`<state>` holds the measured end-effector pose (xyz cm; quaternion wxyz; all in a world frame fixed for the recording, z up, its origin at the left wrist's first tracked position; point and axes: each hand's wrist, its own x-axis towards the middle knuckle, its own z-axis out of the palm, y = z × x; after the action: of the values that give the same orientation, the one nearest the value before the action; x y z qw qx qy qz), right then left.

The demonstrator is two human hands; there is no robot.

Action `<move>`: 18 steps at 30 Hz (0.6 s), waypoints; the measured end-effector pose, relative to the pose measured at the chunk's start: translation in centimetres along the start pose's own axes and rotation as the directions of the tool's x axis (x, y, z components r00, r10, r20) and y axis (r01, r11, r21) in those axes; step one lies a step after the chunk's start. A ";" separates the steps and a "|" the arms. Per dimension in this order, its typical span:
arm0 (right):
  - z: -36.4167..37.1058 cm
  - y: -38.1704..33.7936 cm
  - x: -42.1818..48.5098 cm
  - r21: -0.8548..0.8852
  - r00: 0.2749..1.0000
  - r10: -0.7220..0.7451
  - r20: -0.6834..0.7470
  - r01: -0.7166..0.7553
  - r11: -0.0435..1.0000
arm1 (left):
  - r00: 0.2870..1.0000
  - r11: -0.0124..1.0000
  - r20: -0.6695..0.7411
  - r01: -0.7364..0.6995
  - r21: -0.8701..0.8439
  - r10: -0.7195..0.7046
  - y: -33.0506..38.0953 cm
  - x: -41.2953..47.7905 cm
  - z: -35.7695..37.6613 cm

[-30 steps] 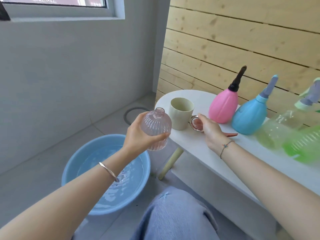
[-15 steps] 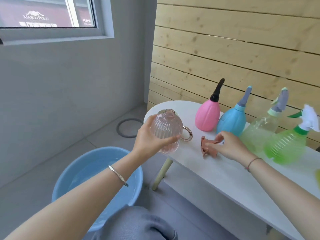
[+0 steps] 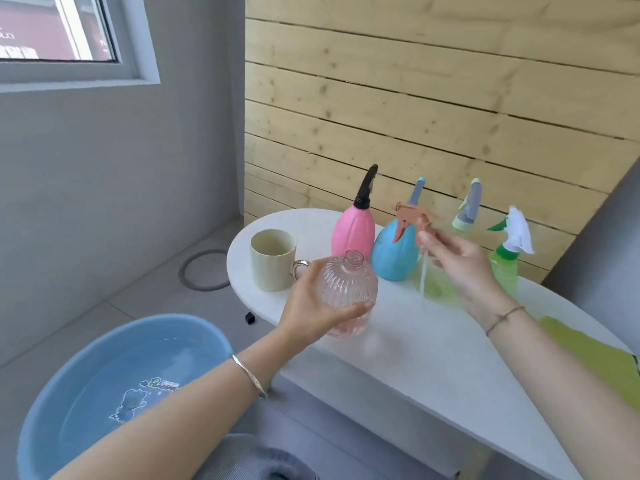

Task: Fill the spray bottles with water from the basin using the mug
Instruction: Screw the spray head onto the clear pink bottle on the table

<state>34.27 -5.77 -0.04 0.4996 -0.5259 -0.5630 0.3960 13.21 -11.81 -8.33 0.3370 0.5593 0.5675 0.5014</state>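
1. The left hand [image 3: 311,306] grips the clear pink ribbed bottle [image 3: 348,289]. Its fingers [image 3: 349,310] curl around the round body, and the open neck stands above them.
2. This bottle is at the near edge of the white oval counter [image 3: 433,362]. I cannot tell if its bottom touches it.
3. The right hand [image 3: 460,268] pinches the brown trigger spray head [image 3: 412,218] between thumb and fingertips. The thin white tube [image 3: 422,271] hangs down below them.
4. The cream mug [image 3: 273,261] stands upright on the counter, just left of the left fingers.
5. The round blue basin [image 3: 52,410], with water inside, is on the floor, below and left of the left hand.
6. Behind both hands stand the pink spray bottle [image 3: 353,232], the blue spray bottle [image 3: 393,261], the pale green spray bottle [image 3: 469,209] and the bright green spray bottle [image 3: 504,271].
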 end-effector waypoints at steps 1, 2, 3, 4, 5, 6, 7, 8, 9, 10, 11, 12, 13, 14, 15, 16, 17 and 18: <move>-1.0 -1.4 0.1 0.086 1.000 -0.001 -0.017 0.002 0.996 | 1.000 1.000 0.026 -0.001 -0.012 0.001 0.1 0.2 1.0; -1.6 -2.4 0.3 0.163 1.000 -0.004 -0.030 0.008 0.987 | 0.999 1.000 0.045 -0.006 -0.019 0.007 0.2 0.2 1.8; -2.3 -3.4 0.3 0.226 0.999 -0.010 -0.046 0.020 0.974 | 0.997 0.999 0.067 -0.022 -0.029 0.024 0.3 0.3 2.8; -2.7 -4.2 0.3 0.284 0.998 -0.009 -0.057 0.025 0.959 | 0.995 0.999 0.089 -0.037 -0.035 0.040 0.4 0.4 3.6; -3.1 -4.9 0.2 0.340 0.998 -0.009 -0.067 0.031 0.940 | 0.993 0.998 0.108 -0.047 -0.046 0.052 0.4 0.5 4.3; -3.1 -5.3 0.2 0.392 0.998 -0.009 -0.069 0.035 0.919 | 0.991 0.997 0.119 -0.052 -0.051 0.058 0.4 0.5 4.8; -3.3 -5.7 0.1 0.426 0.997 -0.011 -0.076 0.042 0.904 | 0.989 0.997 0.132 -0.057 -0.059 0.065 0.4 0.6 5.5; -3.5 -5.9 0.1 0.455 0.997 -0.012 -0.077 0.046 0.889 | 0.988 0.997 0.143 -0.058 -0.060 0.066 0.4 0.7 6.1; -3.7 -6.1 0.1 0.482 0.997 -0.009 -0.076 0.044 0.875 | 0.987 0.997 0.149 -0.057 -0.061 0.065 0.3 0.8 6.6; -3.9 -6.3 0.1 0.511 0.997 0.003 -0.072 0.035 0.859 | 0.987 0.997 0.152 -0.049 -0.062 0.058 0.2 0.8 7.1; -4.0 -6.3 0.1 0.543 0.997 0.021 -0.068 0.019 0.840 | 0.987 0.997 0.151 -0.041 -0.065 0.051 0.0 0.8 7.5; -4.0 -6.3 0.2 0.570 0.997 0.041 -0.065 0.003 0.821 | 0.988 0.997 0.150 -0.034 -0.071 0.044 -0.2 0.8 7.7; -4.0 -6.3 0.2 0.592 0.996 0.061 -0.061 -0.013 0.806 | 0.988 0.997 0.150 -0.031 -0.077 0.042 -0.3 0.8 7.9; -3.8 -6.2 0.2 0.609 0.995 0.080 -0.056 -0.030 0.793 | 0.988 0.996 0.149 -0.030 -0.079 0.042 -0.4 0.7 8.0; -3.7 -6.0 0.2 0.623 0.994 0.095 -0.050 -0.044 0.781 | 0.988 0.996 0.149 -0.032 -0.081 0.043 -0.5 0.7 8.0; -3.5 -5.9 0.2 0.635 0.994 0.106 -0.042 -0.056 0.771 | 0.988 0.996 0.149 -0.031 -0.082 0.043 -0.5 0.7 8.1; -3.2 -5.8 0.2 0.640 0.993 0.114 -0.030 -0.069 0.765 | 0.988 0.996 0.149 -0.029 -0.084 0.041 -0.6 0.7 8.1; -2.9 -5.8 0.1 0.646 0.993 0.121 -0.018 -0.081 0.759 | 0.988 0.996 0.148 -0.028 -0.084 0.040 -0.6 0.7 8.1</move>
<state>35.97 -6.69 6.11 0.6437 -0.3635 -0.3492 0.5758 20.53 -9.52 -10.97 0.3929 0.5906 0.5100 0.4866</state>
